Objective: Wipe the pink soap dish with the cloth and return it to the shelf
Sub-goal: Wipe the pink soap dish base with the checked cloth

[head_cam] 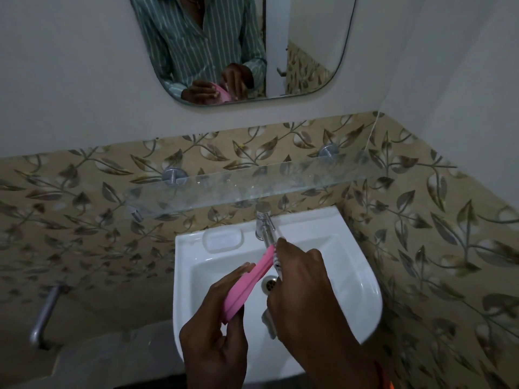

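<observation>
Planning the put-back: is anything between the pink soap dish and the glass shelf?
Nothing visible. The pink soap dish is held over the sink; the glass shelf above looks bare, the tap just below it.

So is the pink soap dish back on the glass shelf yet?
No, the left hand holds the pink soap dish over the sink.

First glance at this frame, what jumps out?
The pink soap dish, held on edge over the white washbasin: the left hand grips its near end while the right hand presses a cloth, mostly hidden, against its far side. Above the chrome tap runs a bare glass shelf against leaf-patterned tiles. At the top, the mirror shows the hands and a striped shirt.
</observation>
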`<act>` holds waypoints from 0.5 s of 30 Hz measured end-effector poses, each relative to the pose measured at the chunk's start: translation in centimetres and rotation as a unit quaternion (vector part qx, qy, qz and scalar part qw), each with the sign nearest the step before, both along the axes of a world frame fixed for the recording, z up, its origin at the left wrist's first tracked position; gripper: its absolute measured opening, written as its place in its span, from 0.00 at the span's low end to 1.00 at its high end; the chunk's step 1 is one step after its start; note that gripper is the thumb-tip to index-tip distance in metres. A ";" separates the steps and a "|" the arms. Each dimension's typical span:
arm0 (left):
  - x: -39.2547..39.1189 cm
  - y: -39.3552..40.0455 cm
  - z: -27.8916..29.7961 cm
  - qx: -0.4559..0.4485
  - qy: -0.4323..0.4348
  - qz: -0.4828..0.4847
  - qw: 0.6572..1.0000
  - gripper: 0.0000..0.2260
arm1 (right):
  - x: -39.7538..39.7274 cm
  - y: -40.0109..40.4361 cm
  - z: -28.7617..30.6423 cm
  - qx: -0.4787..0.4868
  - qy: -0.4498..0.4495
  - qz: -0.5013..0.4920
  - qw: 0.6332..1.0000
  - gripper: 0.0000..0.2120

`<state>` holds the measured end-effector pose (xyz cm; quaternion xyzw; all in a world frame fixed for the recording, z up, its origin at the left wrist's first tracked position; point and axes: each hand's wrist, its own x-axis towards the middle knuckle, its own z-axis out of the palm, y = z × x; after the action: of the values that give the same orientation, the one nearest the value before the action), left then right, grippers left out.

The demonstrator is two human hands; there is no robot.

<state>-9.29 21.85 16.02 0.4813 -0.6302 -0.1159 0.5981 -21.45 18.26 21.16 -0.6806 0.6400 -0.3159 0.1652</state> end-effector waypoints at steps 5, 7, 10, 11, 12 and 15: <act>0.3 -0.6 -1.5 0.011 0.112 -0.015 0.994 0.17 | -1.6 -2.3 -0.3 0.026 -0.037 0.028 0.999 0.07; 0.2 -0.9 -1.7 0.034 0.169 -0.024 0.985 0.14 | -2.4 -2.6 -0.1 0.023 -0.084 0.037 0.996 0.06; 0.3 -1.1 -2.4 0.089 0.205 -0.044 0.974 0.12 | -3.0 -2.4 0.2 -0.008 -0.066 0.034 0.997 0.12; 0.4 -1.2 -2.5 0.120 0.202 -0.059 0.970 0.12 | -3.1 -2.4 0.2 -0.043 -0.033 0.042 0.998 0.13; 0.6 -1.3 -2.6 0.154 0.188 -0.069 0.968 0.14 | -3.2 -2.4 0.4 -0.078 0.015 0.062 0.995 0.13; 0.7 -1.9 -2.0 0.231 0.085 -0.087 0.965 0.23 | -3.1 -1.4 1.1 -0.152 0.151 0.113 0.970 0.16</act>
<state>-8.63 19.98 13.97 0.5381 -0.5728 -0.3508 0.5092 -24.51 16.81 22.25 -0.8055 0.5209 -0.2824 -0.0047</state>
